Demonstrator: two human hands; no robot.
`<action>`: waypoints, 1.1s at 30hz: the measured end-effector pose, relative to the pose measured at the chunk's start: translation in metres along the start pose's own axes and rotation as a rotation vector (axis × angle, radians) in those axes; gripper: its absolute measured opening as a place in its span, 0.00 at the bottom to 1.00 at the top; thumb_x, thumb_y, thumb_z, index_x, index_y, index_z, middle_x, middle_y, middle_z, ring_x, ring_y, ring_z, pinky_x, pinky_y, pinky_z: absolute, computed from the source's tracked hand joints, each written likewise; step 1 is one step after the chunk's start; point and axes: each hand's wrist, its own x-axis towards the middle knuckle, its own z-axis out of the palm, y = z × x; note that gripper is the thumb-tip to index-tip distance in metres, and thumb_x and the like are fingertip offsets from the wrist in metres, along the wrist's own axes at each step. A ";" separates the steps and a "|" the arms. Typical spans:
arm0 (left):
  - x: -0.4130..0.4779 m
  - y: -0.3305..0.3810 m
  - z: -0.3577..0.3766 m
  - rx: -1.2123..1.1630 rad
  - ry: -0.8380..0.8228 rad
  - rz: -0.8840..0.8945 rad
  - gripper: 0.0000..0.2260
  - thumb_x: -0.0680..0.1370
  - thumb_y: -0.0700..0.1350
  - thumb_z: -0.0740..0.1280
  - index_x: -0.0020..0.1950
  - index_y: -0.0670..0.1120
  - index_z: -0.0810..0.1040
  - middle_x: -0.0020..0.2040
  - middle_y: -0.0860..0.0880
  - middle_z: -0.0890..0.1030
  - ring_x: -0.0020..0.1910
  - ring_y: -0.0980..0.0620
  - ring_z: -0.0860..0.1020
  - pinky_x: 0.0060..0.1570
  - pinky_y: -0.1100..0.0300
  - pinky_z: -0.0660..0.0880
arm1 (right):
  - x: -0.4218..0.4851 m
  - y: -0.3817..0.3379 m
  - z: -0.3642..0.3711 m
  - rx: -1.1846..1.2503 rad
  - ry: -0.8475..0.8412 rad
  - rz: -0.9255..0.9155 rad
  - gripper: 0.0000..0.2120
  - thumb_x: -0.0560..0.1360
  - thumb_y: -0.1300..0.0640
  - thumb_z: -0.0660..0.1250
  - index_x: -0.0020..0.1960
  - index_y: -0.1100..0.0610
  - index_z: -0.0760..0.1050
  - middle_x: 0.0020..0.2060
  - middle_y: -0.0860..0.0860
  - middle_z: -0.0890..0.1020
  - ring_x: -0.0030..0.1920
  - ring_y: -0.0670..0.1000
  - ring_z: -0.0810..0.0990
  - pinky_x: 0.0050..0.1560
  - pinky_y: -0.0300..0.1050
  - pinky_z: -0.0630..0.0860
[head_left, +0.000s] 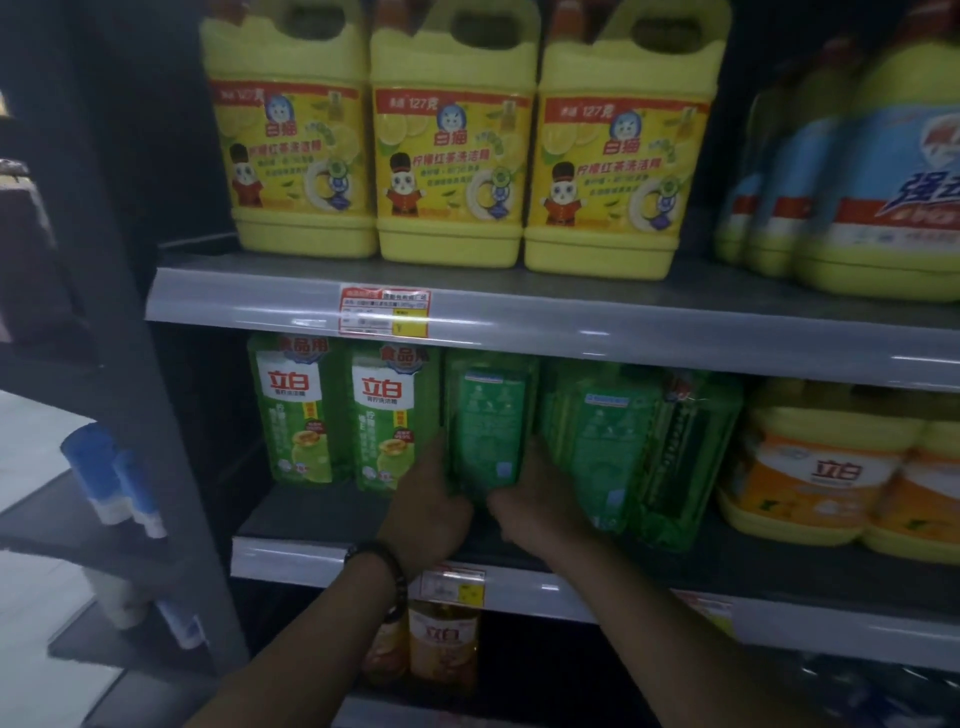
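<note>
A green detergent bottle (491, 421) stands on the middle shelf (311, 556) with its back label facing me. My left hand (431, 499) grips its lower left side and my right hand (535, 504) grips its lower right side. To its left, two green bottles (343, 415) show their front labels. On its right stand more green bottles (623, 447), turned backward or sideways. A dark bead bracelet circles my left wrist.
Three yellow jugs (452, 150) line the upper shelf, with blue-labelled jugs (857, 171) beside them. Orange-labelled yellow jugs (841, 478) sit at the right of the middle shelf. Orange bottles (441, 649) stand below. A side rack at left holds blue-and-white bottles (111, 478).
</note>
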 end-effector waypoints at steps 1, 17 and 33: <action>-0.001 0.002 0.001 -0.016 0.001 -0.009 0.31 0.78 0.30 0.64 0.66 0.65 0.63 0.59 0.65 0.74 0.65 0.57 0.74 0.65 0.59 0.73 | 0.000 0.000 0.001 0.030 -0.017 0.025 0.46 0.64 0.53 0.69 0.81 0.51 0.60 0.62 0.58 0.84 0.54 0.63 0.86 0.47 0.60 0.87; -0.023 0.012 -0.011 -0.225 -0.072 -0.173 0.28 0.79 0.32 0.71 0.63 0.65 0.72 0.59 0.58 0.83 0.61 0.58 0.83 0.57 0.60 0.82 | -0.079 -0.003 -0.032 0.357 -0.190 0.126 0.41 0.77 0.64 0.63 0.85 0.41 0.57 0.28 0.56 0.77 0.30 0.55 0.72 0.32 0.50 0.69; -0.049 0.016 0.020 0.021 0.268 -0.184 0.33 0.74 0.59 0.77 0.73 0.51 0.68 0.65 0.49 0.74 0.63 0.47 0.77 0.61 0.43 0.79 | -0.063 0.011 -0.026 -0.032 -0.251 -0.011 0.35 0.76 0.59 0.70 0.80 0.43 0.67 0.58 0.50 0.86 0.45 0.47 0.86 0.44 0.52 0.86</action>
